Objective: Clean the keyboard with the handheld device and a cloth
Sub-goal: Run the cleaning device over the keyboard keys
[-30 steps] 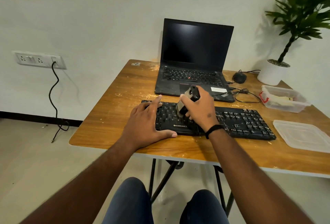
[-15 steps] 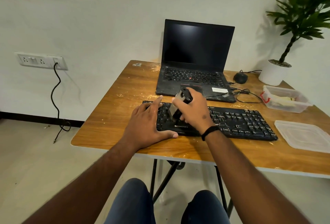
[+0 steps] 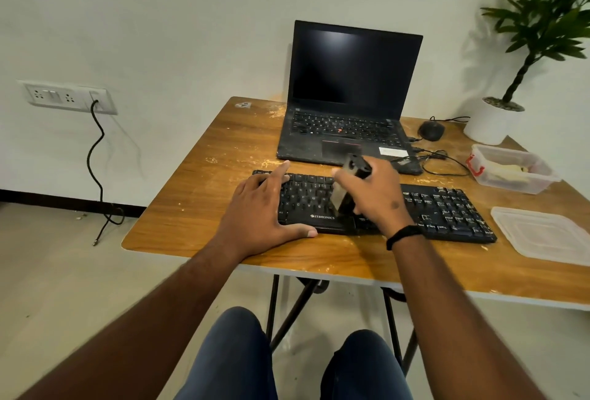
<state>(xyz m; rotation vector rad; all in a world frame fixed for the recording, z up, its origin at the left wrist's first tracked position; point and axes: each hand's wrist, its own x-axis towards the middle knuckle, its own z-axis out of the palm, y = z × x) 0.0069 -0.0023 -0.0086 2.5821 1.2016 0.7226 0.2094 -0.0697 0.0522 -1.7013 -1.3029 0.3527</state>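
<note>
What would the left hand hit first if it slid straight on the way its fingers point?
The left hand lies flat on the keyboard's left end, fingers aimed away and slightly right. Likely first: the laptop's front edge, after a strip of bare table. Depth is uncertain.

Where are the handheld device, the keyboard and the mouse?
handheld device [image 3: 346,187]: head view, on its body below the right hand's fingers.
keyboard [image 3: 447,211]: head view, on the keys at its right part.
mouse [image 3: 431,130]: head view, on its black top, right of the laptop.
</note>
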